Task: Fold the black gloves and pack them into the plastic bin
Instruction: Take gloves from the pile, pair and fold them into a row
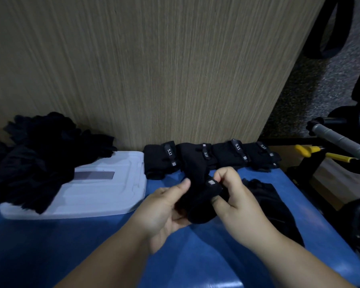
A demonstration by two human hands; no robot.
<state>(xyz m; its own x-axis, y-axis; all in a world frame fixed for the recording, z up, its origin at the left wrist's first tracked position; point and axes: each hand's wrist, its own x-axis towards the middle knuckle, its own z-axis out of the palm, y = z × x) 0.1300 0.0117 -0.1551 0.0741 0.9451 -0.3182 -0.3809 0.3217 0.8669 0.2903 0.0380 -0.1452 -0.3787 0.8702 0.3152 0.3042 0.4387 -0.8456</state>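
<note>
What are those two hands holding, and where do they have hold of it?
One black glove, held between both. The left hand grips its left side, thumb on top; the right hand pinches its right end, beside the grey tag.

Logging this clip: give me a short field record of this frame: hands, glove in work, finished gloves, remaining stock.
left hand: grips held glove
right hand: pinches held glove
held glove: black, bunched, above blue surface
folded gloves: four, rowed against wood panel
unfolded pile: heaped on white lid, far left
loose glove: flat on blue surface, right of hands
</note>
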